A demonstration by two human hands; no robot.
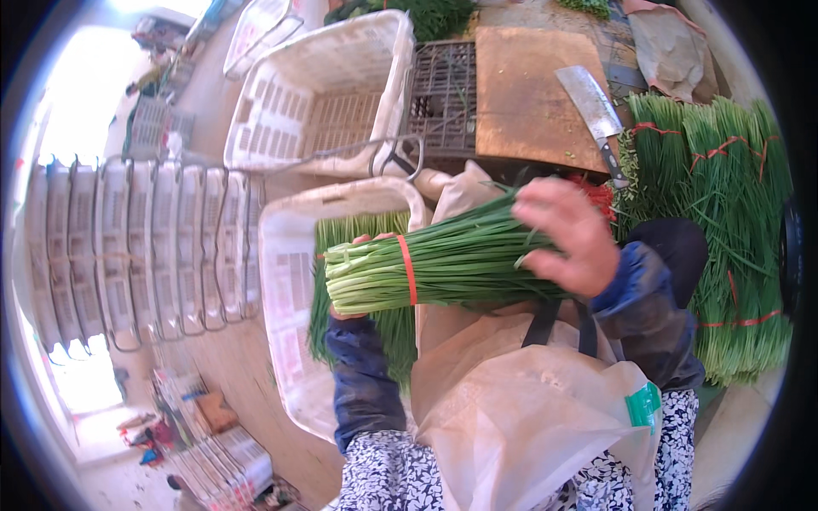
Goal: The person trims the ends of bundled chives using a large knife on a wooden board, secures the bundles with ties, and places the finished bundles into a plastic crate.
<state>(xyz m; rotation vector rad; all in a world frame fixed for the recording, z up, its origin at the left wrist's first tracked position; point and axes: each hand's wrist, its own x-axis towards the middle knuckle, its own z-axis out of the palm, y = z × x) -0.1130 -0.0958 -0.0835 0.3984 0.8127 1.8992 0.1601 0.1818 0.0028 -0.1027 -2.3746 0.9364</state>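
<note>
A bunch of green garlic chives (460, 268) with a red band lies across the middle, its pale cut ends to the left. My left hand (351, 312) grips it from beneath near those ends, mostly hidden by the stalks. Over the leafy end is my right hand (565, 236), blurred, thumb and fingers apart; a piece of leaf shows near its fingertips. Below the bunch, more chives (390, 338) lie in a white plastic crate (297, 383). A cleaver (594, 112) rests on a wooden cutting board (530, 89) beyond my hands.
Banded chive bunches (728, 211) are piled at the right. An empty white crate (275, 108) stands at upper left beside a dark plastic crate (444, 96). Stacked white crates (147, 249) with metal handles stand farther left. A beige apron (543, 409) covers my lap.
</note>
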